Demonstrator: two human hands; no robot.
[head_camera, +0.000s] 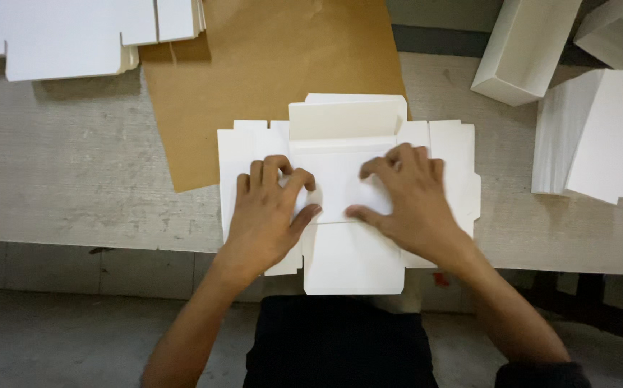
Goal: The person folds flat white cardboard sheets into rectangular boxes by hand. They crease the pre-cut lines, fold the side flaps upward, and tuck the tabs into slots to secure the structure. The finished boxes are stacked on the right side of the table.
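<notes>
A flat white die-cut cardboard box blank (347, 179) lies at the near edge of the grey table (74, 179), its front flap hanging over the edge. The far flap stands folded up. My left hand (268, 215) presses down on the blank's left part, fingers curled at the fold beside the centre panel. My right hand (412, 201) presses on the right part, fingers bent and thumb stretched toward the middle. Both hands rest on the same blank.
A brown paper sheet (268, 65) lies behind the blank. Flat white blanks (60, 36) are stacked at the far left. A folded white box (523, 47) and a stack of white cardboard pieces (592, 133) stand at the right.
</notes>
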